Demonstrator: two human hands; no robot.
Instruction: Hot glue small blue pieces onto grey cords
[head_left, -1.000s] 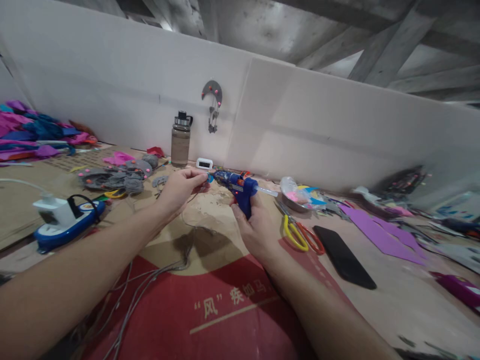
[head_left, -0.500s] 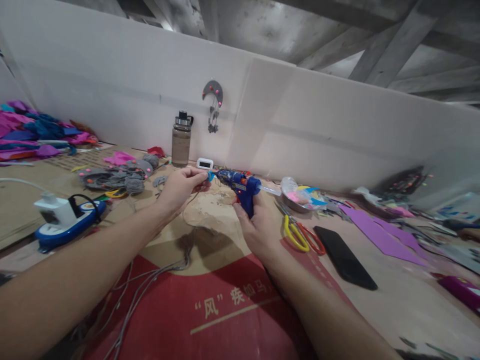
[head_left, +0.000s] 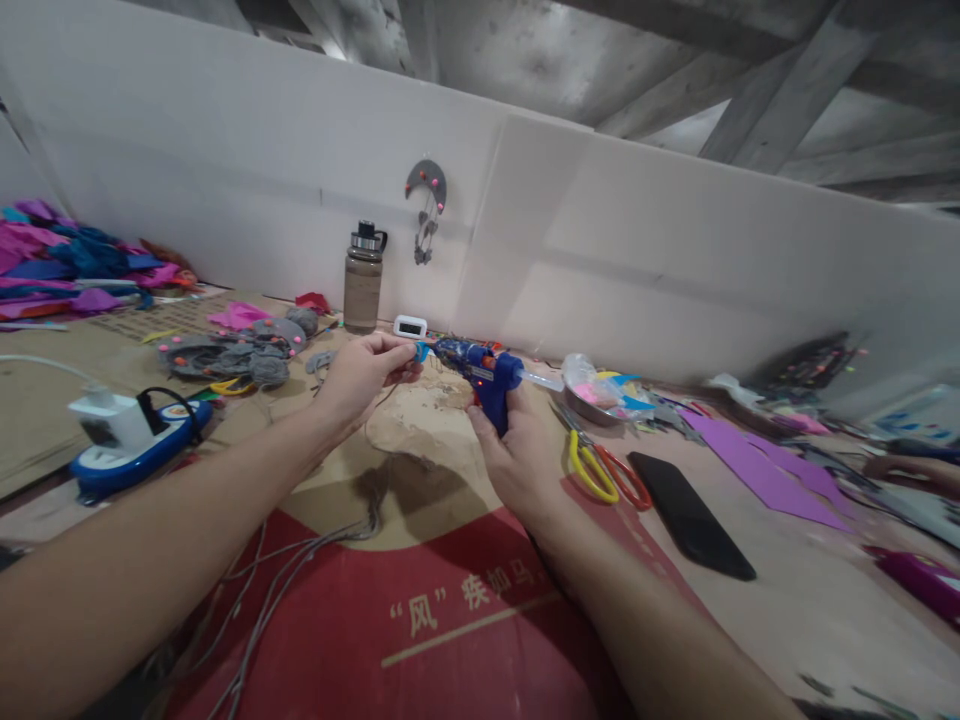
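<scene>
My right hand (head_left: 517,450) is wrapped round the grip of a blue glue gun (head_left: 480,372), whose nozzle points left. My left hand (head_left: 361,375) is closed in a pinch on a small blue piece (head_left: 421,351) held right at the nozzle tip. Thin grey wires (head_left: 300,560) trail from under my left hand down across the cardboard table (head_left: 420,440). Both hands hover just above the table, close together.
Yellow-and-red scissors (head_left: 600,470) and a black phone (head_left: 690,515) lie right of my right hand. A water bottle (head_left: 363,280), a small white clock (head_left: 409,327), grey felt pieces (head_left: 240,355), a blue power strip (head_left: 127,440), purple foam sheets (head_left: 757,465) and another person's hand (head_left: 911,468) surround the work spot.
The glue gun and my right hand shifted slightly right and up. Another person's hand has come into view at the far right.
</scene>
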